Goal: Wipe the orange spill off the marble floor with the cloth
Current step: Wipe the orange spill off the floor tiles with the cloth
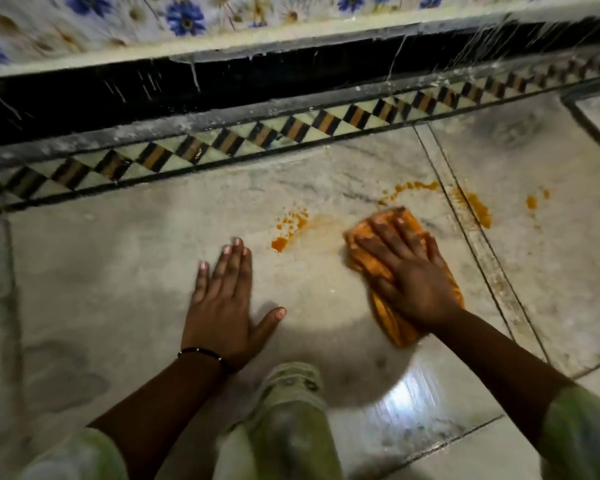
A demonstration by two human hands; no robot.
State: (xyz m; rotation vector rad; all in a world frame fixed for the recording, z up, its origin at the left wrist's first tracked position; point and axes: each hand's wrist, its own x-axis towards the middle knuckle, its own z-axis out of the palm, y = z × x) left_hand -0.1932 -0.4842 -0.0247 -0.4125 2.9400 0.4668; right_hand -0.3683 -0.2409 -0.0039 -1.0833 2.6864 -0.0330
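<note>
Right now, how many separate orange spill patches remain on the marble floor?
4: one left of the orange cloth at, one beyond it, two to its right. More may hide under it.

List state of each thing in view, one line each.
cloth: orange, crumpled, flat on the floor under the right hand.
right hand: fingers straight, pressing the cloth.
left hand: flat on bare floor, fingers spread, holding nothing.
orange spill: partly wiped; patches left of, behind and right of the cloth.
marble floor: smeared faintly near the cloth.
</note>
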